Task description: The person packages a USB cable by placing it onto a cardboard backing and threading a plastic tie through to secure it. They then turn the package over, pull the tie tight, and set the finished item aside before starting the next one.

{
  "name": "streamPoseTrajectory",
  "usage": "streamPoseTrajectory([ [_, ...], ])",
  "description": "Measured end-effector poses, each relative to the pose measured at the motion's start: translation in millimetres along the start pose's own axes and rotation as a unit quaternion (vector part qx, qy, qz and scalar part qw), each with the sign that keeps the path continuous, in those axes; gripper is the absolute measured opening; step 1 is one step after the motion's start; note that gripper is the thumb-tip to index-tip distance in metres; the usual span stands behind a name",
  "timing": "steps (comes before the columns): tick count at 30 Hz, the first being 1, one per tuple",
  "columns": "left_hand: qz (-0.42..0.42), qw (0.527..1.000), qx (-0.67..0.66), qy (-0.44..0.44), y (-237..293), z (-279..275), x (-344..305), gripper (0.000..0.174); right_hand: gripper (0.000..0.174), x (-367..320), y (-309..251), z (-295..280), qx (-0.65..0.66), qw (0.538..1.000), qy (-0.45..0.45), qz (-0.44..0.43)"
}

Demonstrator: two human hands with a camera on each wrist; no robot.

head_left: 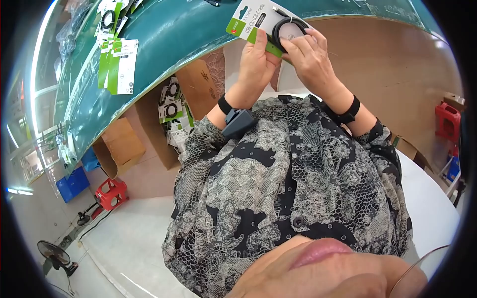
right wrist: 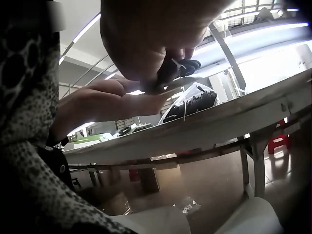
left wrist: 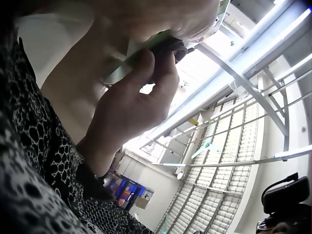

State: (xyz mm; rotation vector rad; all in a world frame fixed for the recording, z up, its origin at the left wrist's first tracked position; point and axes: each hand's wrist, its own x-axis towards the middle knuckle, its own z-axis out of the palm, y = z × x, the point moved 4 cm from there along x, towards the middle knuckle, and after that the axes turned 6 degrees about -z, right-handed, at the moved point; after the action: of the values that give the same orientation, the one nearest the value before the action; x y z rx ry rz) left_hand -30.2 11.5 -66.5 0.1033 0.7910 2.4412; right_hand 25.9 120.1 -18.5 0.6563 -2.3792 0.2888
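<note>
In the head view a white and green packaging card [head_left: 251,24], printed "USB-C to USB-C cable", is held up in front of the chest. A coiled black cable [head_left: 278,36] lies against its face, bound with a white tie [head_left: 291,20]. My left hand [head_left: 258,62] grips the card's lower edge, thumb flat on the front. My right hand [head_left: 313,62] pinches the coil at the card's right side, fingers curled over it. In the right wrist view a thin white strand [right wrist: 184,105] hangs below the coil [right wrist: 187,68]. The fingers behind the card are hidden.
A green-topped table [head_left: 174,47] curves across ahead. Several cards with cables [head_left: 118,64] lie on its left part. Below its edge stands an open cardboard box [head_left: 156,124] with packaged cables inside. Red stools [head_left: 112,193] and a fan [head_left: 54,253] are farther off.
</note>
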Motion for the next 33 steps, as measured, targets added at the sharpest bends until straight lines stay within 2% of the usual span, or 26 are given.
streamPoseTrajectory([
  [6,-0.004,0.999,0.032,-0.034,-1,4,-6,0.031,0.025,-10,1,2,0.012,1.000,-0.004,-0.015],
  [10,-0.036,0.998,-0.030,-0.045,2,6,-5,0.028,0.025,-8,2,-5,0.016,1.000,0.009,0.018],
  [14,-0.063,0.994,0.067,-0.065,4,0,-8,0.026,0.022,-4,3,-9,0.010,0.998,0.036,0.045],
  [18,-0.043,0.997,0.064,-0.025,4,-6,-8,0.023,0.020,-6,2,-4,-0.005,0.998,0.053,0.046],
  [21,-0.007,0.997,0.069,0.043,4,-10,-6,0.021,0.019,-6,4,-3,-0.007,0.997,0.060,0.050],
  [26,-0.067,0.987,0.132,0.061,14,-17,-6,0.022,0.019,-7,6,-5,-0.003,0.999,0.048,0.026],
  [29,-0.061,0.979,0.169,0.098,17,-17,-5,0.025,0.020,-5,8,-7,-0.009,0.999,0.038,0.015],
  [30,-0.059,0.981,0.166,0.085,18,-16,-2,0.025,0.021,-5,8,-6,-0.008,0.999,0.033,0.005],
  [33,-0.013,0.974,0.207,0.096,28,-19,2,0.029,0.023,7,21,-9,-0.018,1.000,0.019,-0.017],
])
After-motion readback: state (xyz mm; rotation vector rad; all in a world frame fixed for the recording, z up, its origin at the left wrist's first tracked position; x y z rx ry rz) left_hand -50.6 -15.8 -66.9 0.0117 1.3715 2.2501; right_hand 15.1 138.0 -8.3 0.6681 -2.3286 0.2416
